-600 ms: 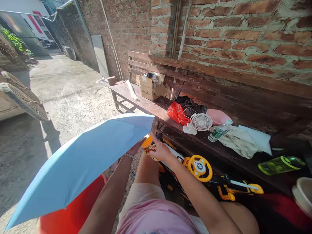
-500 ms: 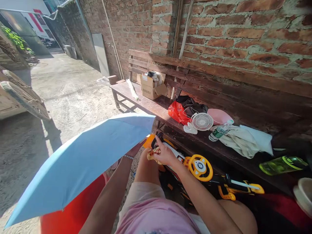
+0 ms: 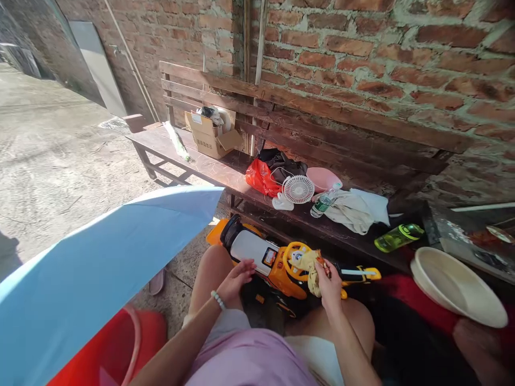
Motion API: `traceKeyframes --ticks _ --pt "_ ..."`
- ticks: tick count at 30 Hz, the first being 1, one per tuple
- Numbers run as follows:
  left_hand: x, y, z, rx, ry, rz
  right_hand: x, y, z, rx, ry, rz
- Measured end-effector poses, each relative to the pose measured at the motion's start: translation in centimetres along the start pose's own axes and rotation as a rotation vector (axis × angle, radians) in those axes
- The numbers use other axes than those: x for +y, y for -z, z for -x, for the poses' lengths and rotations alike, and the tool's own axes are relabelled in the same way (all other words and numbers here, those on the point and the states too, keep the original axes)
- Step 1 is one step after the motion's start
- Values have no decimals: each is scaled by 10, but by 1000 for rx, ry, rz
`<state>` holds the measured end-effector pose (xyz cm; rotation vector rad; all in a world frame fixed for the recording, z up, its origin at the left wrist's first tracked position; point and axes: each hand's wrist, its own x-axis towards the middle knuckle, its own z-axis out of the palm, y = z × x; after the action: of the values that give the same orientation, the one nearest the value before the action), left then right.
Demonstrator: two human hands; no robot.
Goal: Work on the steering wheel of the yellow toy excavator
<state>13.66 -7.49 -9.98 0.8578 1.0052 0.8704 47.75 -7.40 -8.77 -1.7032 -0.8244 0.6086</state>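
My right hand [image 3: 329, 280] is closed on a crumpled pale-yellow food wrap [image 3: 308, 262] with reddish-brown bits, though its exact kind is unclear. It is held above my right thigh, in front of the yellow steering wheel [image 3: 290, 261] of a ride-on toy car [image 3: 249, 249]. Nothing shows in my left hand [image 3: 238, 276], which wears a bead bracelet; its fingers are stretched out beside the toy's white seat. To the left spreads a light-blue umbrella [image 3: 120, 252], its handle out of sight.
A wooden bench [image 3: 217, 169] along the brick wall bears a cardboard box [image 3: 207, 140], red plastic bag [image 3: 262, 178], white fan [image 3: 298, 189], water bottle [image 3: 323, 202] and green bottle [image 3: 398, 237]. A cream basin [image 3: 458, 289] stands right; a red tub [image 3: 155, 327] is lower left.
My right hand has moved right and toward me with the food wrap. My left hand has come out from the umbrella's edge to beside the toy car. The view has turned right.
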Motion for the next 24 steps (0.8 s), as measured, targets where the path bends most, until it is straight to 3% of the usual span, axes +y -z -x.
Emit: traceKeyframes --ticks 3,6,9,13,16,19,22,24 --pt "-8 -55 -27 -128 -87 -521 21 -9 5 -47 258 237" --pt "-8 -94 -52 -300 -88 -1111 22 -43 12 -367 500 541" --pt "-10 -115 -63 -450 -10 -1489 3 -76 6 -634 558 901" --pt "-27 -122 -55 -604 -27 -1561 -25 -95 -28 -796 603 1142" --pt "-39 -118 -47 -575 -70 -1487 -32 -94 -55 -750 566 1174" --pt "-38 -113 -49 -477 -156 -1492 -25 -86 -71 -569 436 1183" --pt "-31 -109 -59 -520 -226 -1548 -15 -80 -73 -387 295 1195" --pt "-28 -109 -66 -563 -235 -1585 -13 -77 -67 -332 250 1200"
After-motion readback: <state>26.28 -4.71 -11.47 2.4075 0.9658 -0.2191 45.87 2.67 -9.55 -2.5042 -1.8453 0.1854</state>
